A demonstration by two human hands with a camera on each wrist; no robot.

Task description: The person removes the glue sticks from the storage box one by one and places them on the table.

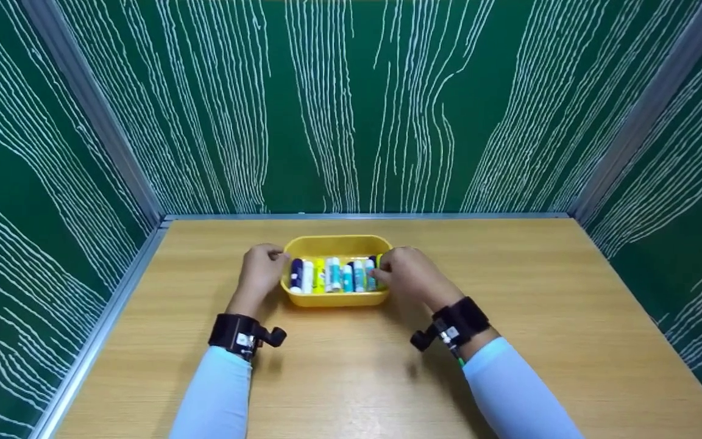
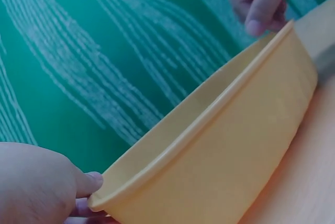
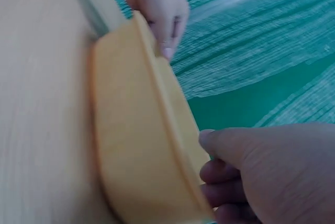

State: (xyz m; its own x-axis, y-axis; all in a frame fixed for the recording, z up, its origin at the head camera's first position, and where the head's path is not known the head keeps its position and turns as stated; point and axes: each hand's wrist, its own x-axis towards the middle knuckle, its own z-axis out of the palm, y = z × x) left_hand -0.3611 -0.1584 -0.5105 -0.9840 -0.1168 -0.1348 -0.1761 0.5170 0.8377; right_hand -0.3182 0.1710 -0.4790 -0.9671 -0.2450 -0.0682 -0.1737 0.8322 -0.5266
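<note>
Pinching the left end of the yellow tub (image 1: 336, 300) between the thumb and fingers of the left hand (image 1: 259, 268), gripping its right end with thumb and curled fingers of the right hand (image 1: 413, 273), and reaching from its near side with left forearm (image 1: 214, 390) and right forearm (image 1: 517, 390) slanted inward.

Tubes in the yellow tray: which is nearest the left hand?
The dark purple tube with the white lower end, leftmost in the row; the white tube beside it and all others lie farther right.

2 hands (image 3: 275, 174) (image 3: 157, 7) at yellow tub (image 3: 128, 119)
</note>
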